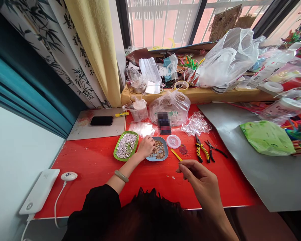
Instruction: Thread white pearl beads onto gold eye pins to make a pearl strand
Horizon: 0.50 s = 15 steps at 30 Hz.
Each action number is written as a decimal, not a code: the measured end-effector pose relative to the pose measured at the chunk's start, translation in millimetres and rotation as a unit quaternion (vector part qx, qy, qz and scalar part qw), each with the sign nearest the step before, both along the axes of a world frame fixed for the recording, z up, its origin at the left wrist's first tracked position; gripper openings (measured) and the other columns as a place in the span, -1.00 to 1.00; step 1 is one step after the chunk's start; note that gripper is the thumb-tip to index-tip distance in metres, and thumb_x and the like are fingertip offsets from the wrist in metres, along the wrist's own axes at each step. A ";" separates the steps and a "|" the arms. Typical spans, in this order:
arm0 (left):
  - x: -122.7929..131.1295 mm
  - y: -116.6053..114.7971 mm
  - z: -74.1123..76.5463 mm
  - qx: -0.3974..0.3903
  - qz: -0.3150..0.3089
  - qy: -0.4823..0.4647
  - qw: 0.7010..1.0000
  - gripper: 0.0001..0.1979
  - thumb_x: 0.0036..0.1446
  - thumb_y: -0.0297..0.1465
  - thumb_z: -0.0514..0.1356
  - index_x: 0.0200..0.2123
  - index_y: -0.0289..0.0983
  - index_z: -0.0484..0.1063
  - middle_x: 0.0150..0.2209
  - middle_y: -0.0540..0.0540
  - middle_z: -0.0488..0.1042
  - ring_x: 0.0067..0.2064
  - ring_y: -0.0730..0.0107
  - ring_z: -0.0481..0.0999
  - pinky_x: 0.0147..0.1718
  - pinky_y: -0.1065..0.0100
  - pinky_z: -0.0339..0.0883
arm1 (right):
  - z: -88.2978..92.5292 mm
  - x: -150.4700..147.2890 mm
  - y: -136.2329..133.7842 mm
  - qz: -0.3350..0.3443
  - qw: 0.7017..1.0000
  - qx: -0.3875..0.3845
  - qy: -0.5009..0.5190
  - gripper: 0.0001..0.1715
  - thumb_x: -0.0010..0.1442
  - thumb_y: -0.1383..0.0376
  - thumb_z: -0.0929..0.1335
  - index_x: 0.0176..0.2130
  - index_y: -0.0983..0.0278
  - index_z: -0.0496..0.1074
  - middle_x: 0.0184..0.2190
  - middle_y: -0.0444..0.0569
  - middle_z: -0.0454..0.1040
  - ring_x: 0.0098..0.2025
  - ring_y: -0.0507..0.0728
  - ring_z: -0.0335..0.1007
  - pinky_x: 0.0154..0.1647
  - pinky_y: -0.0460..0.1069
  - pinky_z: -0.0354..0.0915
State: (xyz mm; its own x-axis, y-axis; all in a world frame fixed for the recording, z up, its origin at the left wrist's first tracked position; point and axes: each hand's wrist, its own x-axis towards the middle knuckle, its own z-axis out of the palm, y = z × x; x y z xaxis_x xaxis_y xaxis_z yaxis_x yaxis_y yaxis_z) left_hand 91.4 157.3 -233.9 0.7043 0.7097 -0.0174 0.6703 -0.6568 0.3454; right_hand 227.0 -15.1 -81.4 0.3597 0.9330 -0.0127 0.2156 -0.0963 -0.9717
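Observation:
My left hand [145, 148] reaches over the left edge of a blue tray [156, 158] with its fingers curled down to the gold beads [160, 151]. Whatever its fingertips hold is too small to make out. Left of it, a green tray [114, 153] holds white pearl-like beads [125, 146]. My right hand [202, 175] is raised over the front of the red table, thumb and forefinger pinched on a thin strand that barely shows. Beyond those fingertips lies a yellow stick [176, 154]. A few tiny pale pieces [171, 177] lie between the hands.
Behind the trays are a round clear case [173, 141], small dark red pieces [183, 149] and clear bags [196, 123]. Yellow-black pliers [202, 149] and black pliers [214, 150] lie right. A phone [101, 121] and a white power strip [41, 190] are left.

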 end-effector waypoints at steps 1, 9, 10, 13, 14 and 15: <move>-1.6 1.0 -0.4 0.002 0.005 -0.001 1.000 -0.73 0.20 -0.35 0.13 -0.04 -0.28 0.35 -0.01 -0.17 0.39 -0.07 0.21 0.45 -0.13 0.08 0.37 | -0.4 -0.2 0.7 0.001 1.000 0.001 0.001 -0.86 0.08 0.21 0.38 -0.41 0.24 0.46 -0.57 -0.12 0.49 -0.54 0.04 0.38 -0.55 -0.09 0.33; 3.0 -2.0 -3.4 0.006 0.019 -0.010 1.000 -0.74 0.21 -0.34 0.12 -0.04 -0.28 0.36 -0.01 -0.17 0.39 -0.07 0.21 0.44 -0.12 0.08 0.36 | 2.1 2.1 -1.8 -0.008 1.000 -0.007 0.000 -0.86 0.08 0.21 0.38 -0.42 0.23 0.46 -0.57 -0.13 0.48 -0.54 0.03 0.36 -0.54 -0.09 0.31; 4.1 -2.0 -3.3 0.006 0.022 -0.010 1.000 -0.74 0.21 -0.34 0.12 -0.04 -0.28 0.36 -0.01 -0.17 0.39 -0.07 0.22 0.44 -0.12 0.08 0.36 | 2.6 2.2 -2.0 -0.009 1.000 -0.009 0.000 -0.86 0.08 0.21 0.38 -0.43 0.23 0.46 -0.57 -0.13 0.48 -0.55 0.03 0.35 -0.54 -0.09 0.31; 11.0 -1.8 -2.9 0.001 0.030 -0.008 1.000 -0.73 0.21 -0.34 0.12 -0.04 -0.28 0.35 -0.01 -0.17 0.40 -0.07 0.21 0.45 -0.12 0.08 0.37 | 2.7 1.5 -1.4 -0.006 1.000 -0.013 0.002 -0.85 0.08 0.20 0.38 -0.43 0.24 0.46 -0.57 -0.13 0.49 -0.55 0.03 0.35 -0.54 -0.09 0.31; 14.9 -2.0 -2.8 -0.001 0.030 -0.006 1.000 -0.73 0.20 -0.35 0.12 -0.04 -0.29 0.35 -0.01 -0.17 0.40 -0.07 0.21 0.45 -0.13 0.08 0.37 | 2.2 1.2 -0.9 -0.005 1.000 -0.013 0.003 -0.84 0.08 0.19 0.38 -0.42 0.24 0.46 -0.57 -0.12 0.49 -0.55 0.03 0.34 -0.54 -0.09 0.31; 19.4 -2.4 -2.8 -0.004 0.030 -0.004 1.000 -0.73 0.20 -0.35 0.13 -0.03 -0.29 0.35 -0.01 -0.17 0.39 -0.07 0.21 0.45 -0.13 0.08 0.37 | 1.4 1.0 -0.6 -0.004 1.000 -0.013 0.004 -0.84 0.08 0.19 0.38 -0.42 0.24 0.46 -0.57 -0.11 0.49 -0.55 0.03 0.34 -0.54 -0.09 0.30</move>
